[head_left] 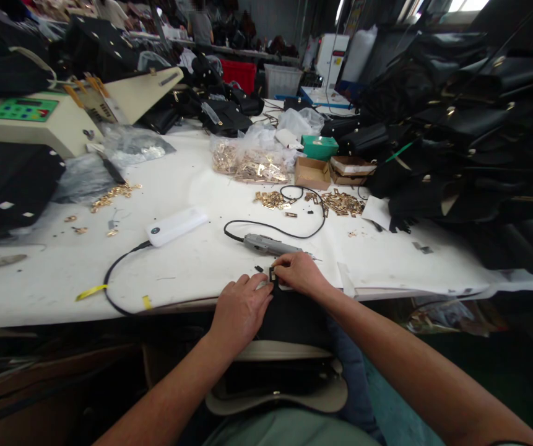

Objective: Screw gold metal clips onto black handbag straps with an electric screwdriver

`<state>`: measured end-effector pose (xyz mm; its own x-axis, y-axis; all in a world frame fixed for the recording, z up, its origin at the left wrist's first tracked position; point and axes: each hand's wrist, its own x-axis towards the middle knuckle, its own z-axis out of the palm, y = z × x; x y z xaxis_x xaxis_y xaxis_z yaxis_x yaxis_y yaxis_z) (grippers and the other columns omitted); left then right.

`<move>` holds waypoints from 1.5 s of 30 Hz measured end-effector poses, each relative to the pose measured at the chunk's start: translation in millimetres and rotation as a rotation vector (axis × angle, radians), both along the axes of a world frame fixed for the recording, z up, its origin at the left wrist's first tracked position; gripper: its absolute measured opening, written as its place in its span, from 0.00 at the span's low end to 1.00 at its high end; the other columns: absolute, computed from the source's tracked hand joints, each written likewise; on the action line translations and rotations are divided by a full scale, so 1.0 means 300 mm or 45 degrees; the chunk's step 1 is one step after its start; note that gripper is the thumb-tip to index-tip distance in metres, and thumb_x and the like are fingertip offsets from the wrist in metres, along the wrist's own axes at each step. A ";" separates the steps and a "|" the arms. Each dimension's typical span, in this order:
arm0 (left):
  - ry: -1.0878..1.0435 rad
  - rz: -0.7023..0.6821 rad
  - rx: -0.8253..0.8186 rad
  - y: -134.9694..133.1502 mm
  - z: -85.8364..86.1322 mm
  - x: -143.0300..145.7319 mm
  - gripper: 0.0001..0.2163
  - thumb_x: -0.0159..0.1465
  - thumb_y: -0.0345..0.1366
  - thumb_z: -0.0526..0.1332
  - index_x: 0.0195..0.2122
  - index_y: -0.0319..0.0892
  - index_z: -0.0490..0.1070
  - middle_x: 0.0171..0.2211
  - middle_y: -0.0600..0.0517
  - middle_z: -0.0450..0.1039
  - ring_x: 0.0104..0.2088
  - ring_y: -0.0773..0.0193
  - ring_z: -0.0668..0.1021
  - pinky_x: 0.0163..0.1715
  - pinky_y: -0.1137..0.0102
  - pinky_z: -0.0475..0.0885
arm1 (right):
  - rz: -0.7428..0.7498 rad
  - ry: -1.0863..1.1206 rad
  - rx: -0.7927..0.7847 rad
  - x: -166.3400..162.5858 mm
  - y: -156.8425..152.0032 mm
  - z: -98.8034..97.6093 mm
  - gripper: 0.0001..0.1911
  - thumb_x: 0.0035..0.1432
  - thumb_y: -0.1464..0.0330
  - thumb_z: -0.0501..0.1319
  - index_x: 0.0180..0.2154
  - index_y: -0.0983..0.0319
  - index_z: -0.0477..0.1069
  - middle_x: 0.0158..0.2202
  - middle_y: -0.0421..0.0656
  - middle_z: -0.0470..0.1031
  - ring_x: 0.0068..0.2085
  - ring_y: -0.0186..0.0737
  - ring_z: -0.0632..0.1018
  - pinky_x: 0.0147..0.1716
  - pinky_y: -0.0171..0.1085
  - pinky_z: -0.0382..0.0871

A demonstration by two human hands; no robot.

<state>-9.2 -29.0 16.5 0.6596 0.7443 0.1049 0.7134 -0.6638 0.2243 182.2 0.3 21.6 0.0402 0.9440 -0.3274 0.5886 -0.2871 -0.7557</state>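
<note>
A wide white desk [192, 266] fills the middle of a crowded workshop. A cream machine [38, 118] with a green panel sits at its far left, a tall heap of black bags [470, 124] is banked along its right side, and a red crate [238, 74] and a standing person [200, 28] show far back. The near edge of the desk runs straight across, and both hands work right at it. The left hand [242, 310] lies on a black piece [294, 316] that hangs over the edge toward the lap; its fingers curl down onto the material, and I cannot tell whether its grip closes on anything. The right hand [299, 272] has its grip pinched together on a small rectangular fitting [273, 275], which sits at the top of the black piece, on the desk's edge between the two hands. White surface shows to the left of the hands as far as the black cable, and again to the right, up to the foot of the bag heap. By count, there is one grey corded tool [268, 244] just behind the right hand and one white power bank [176, 225] left of it. Farther back stand two cardboard boxes [312, 172] and one green box [319, 147] beside one clear bag of gold fittings [247, 158]. Three loose scatters of gold fittings [340, 202] lie on the desk, and two yellow tape scraps [90, 291] near the front edge.
</note>
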 end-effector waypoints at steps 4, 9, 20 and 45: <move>0.071 -0.064 0.017 0.010 0.013 0.003 0.12 0.70 0.33 0.57 0.52 0.44 0.74 0.58 0.48 0.73 0.46 0.53 0.74 0.40 0.59 0.71 | 0.030 -0.102 0.034 -0.005 0.005 0.012 0.11 0.52 0.72 0.60 0.32 0.58 0.83 0.22 0.38 0.78 0.27 0.38 0.78 0.30 0.33 0.67; 0.114 -0.087 0.025 0.015 0.029 0.006 0.12 0.70 0.33 0.56 0.52 0.44 0.74 0.58 0.47 0.73 0.46 0.52 0.74 0.38 0.58 0.70 | 0.081 -0.217 0.122 -0.012 0.007 -0.005 0.10 0.53 0.71 0.61 0.32 0.58 0.82 0.28 0.40 0.81 0.31 0.39 0.78 0.32 0.34 0.66; 0.099 -0.109 -0.039 0.028 0.052 0.011 0.12 0.69 0.33 0.57 0.52 0.44 0.74 0.55 0.47 0.76 0.44 0.51 0.74 0.36 0.60 0.68 | 0.113 -0.251 0.299 -0.005 -0.027 -0.049 0.14 0.60 0.70 0.61 0.47 0.61 0.78 0.32 0.41 0.79 0.33 0.39 0.77 0.36 0.35 0.67; 0.051 -0.213 -0.017 0.058 0.015 -0.013 0.13 0.71 0.34 0.55 0.54 0.45 0.72 0.58 0.52 0.74 0.42 0.55 0.73 0.38 0.60 0.73 | 0.154 -0.168 0.236 0.002 -0.039 -0.070 0.13 0.53 0.74 0.64 0.42 0.62 0.77 0.37 0.42 0.78 0.37 0.38 0.75 0.38 0.36 0.67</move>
<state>-13.1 -11.5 21.1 0.7776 0.6251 0.0669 0.6020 -0.7711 0.2074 182.8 -11.2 0.7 -0.0459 0.9880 -0.1477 0.7076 -0.0722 -0.7029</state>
